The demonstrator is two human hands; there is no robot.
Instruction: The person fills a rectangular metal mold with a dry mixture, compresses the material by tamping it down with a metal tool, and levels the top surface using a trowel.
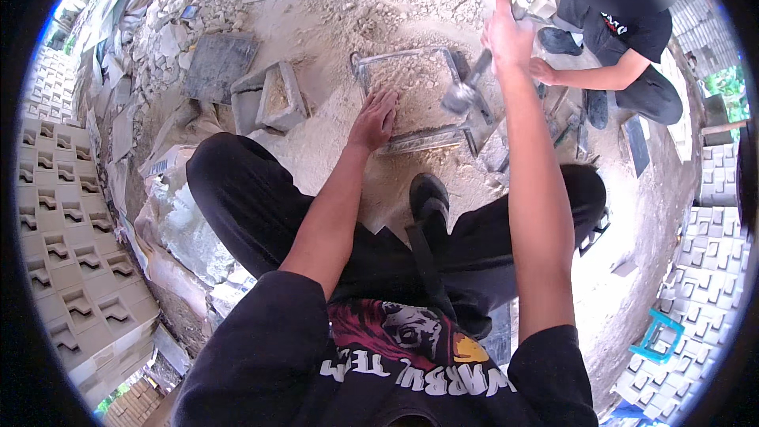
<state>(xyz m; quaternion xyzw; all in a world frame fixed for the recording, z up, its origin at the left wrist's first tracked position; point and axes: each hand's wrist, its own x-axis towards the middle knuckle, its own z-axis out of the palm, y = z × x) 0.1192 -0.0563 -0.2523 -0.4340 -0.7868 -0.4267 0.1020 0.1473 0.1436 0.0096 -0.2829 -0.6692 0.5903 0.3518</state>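
Observation:
A rectangular metal frame (423, 139) lies on the dusty ground before me, with pale crumbly powder (427, 87) inside it. My left hand (376, 117) rests at its left side, fingers stretched over the powder's edge and holding nothing. Raised at the frame's right, my right hand (510, 38) is wrapped round the handle of a hammer (458, 100). The hammer's head hangs over the frame's right side, smeared by motion; whether it touches anything I cannot tell.
A co-worker (624, 39) crouches at the far right, one hand near my right forearm. Left of the frame are a grey hollow block (269, 99) and a dark slab (220, 66). Patterned cream blocks (75, 245) stand stacked at left. A teal stool (658, 335) is at lower right.

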